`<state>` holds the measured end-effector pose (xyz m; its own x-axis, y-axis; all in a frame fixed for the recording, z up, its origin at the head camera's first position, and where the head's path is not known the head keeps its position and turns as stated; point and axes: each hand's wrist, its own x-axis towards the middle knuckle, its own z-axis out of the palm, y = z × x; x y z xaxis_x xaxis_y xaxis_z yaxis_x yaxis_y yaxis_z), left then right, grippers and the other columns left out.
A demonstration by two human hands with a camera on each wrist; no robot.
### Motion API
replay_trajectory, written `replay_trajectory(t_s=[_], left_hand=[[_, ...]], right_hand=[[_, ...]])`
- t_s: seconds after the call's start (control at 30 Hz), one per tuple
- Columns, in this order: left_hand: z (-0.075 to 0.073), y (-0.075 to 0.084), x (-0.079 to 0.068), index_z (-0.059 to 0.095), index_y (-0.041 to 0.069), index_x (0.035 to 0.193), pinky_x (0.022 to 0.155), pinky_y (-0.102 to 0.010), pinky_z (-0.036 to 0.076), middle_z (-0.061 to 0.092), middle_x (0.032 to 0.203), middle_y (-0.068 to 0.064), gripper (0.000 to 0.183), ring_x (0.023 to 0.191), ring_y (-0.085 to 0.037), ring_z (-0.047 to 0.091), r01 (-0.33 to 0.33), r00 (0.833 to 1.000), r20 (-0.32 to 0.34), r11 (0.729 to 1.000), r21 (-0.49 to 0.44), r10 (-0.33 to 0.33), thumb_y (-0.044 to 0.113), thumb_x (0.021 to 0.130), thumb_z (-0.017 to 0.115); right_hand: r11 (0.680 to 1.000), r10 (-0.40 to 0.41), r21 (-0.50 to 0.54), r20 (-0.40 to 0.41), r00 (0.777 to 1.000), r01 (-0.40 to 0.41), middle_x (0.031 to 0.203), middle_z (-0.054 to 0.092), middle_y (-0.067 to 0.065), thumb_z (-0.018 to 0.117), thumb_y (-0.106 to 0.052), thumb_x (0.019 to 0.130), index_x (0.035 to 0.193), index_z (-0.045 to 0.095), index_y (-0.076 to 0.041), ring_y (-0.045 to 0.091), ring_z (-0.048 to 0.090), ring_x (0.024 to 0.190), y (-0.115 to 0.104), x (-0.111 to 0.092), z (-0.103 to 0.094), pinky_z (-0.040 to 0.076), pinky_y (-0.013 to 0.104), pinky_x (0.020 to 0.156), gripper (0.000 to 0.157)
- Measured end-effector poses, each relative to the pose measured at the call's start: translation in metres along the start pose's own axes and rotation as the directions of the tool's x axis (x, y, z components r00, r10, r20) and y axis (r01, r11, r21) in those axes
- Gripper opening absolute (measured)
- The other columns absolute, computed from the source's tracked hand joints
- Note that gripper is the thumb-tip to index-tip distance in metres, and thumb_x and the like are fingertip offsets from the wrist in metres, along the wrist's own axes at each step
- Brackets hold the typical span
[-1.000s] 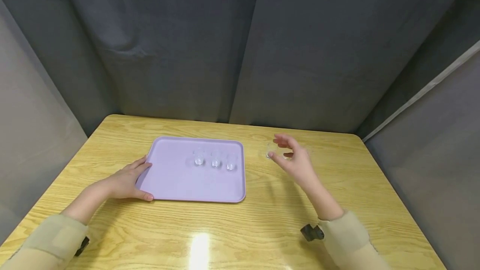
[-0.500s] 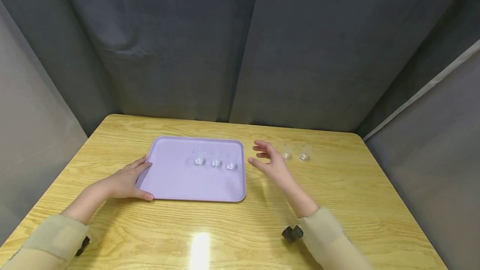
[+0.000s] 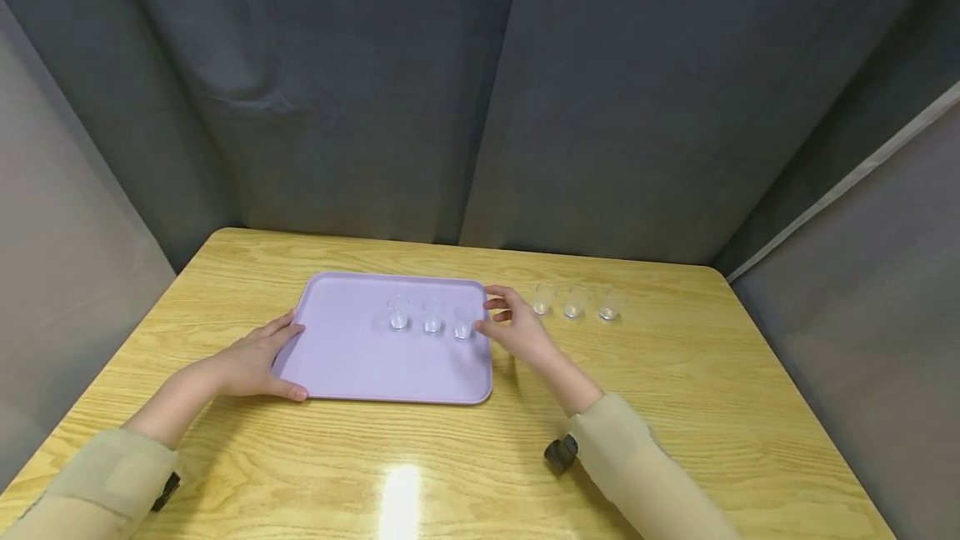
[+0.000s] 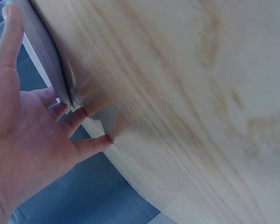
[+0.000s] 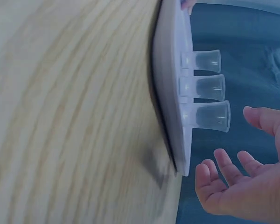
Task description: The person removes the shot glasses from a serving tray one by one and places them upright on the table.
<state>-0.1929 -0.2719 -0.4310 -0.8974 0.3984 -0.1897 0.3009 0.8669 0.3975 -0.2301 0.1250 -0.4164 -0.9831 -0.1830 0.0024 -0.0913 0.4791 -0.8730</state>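
Rightmost cup [image 3: 462, 325] on the tray [image 3: 360, 369]: upright long axis | right hand [image 3: 523, 332] — the nearer, just right of cup, fingers apart, empty | left hand [image 3: 253, 363] — well apart from cup, spread fingers touching tray's left edge

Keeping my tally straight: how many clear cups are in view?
6. On the purple tray: left cup, middle cup, right cup. On the table, right of the tray: nearest cup, next cup, farthest cup. The right hand could hide another.

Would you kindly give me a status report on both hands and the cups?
Left hand touching tray; right hand empty, beside one of three tray cups; three more cups on table; no obstruction seen.
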Motion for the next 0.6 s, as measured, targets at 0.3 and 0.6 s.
replay_trajectory(t_s=[0.3,0.6], left_hand=[[0.001,-0.002,0.001,0.029,-0.006,0.144,0.103,-0.065,0.026,0.012,0.153,-0.029,0.115,0.134,-0.054,0.020,-0.007,1.000,-0.007,1.000,0.006,0.007,0.065,0.065,0.073],[0.000,0.001,0.003,0.030,-0.007,0.143,0.103,-0.065,0.026,0.013,0.152,-0.030,0.113,0.134,-0.054,0.020,-0.012,1.000,-0.003,1.000,0.011,0.012,0.063,0.065,0.075]], right_hand=[[0.999,0.012,-0.047,-0.006,1.000,-0.012,0.111,0.064,0.018,0.072,-0.006,0.080,0.123,0.057,-0.002,0.026,0.057,0.094,0.004,0.011,0.008,0.049,0.035,0.083,0.046],[0.997,-0.001,-0.074,0.023,1.000,0.003,0.101,0.067,0.014,0.078,-0.007,0.076,0.111,0.061,-0.003,0.021,0.057,0.086,0.012,0.017,0.011,0.046,0.026,0.074,0.039]])
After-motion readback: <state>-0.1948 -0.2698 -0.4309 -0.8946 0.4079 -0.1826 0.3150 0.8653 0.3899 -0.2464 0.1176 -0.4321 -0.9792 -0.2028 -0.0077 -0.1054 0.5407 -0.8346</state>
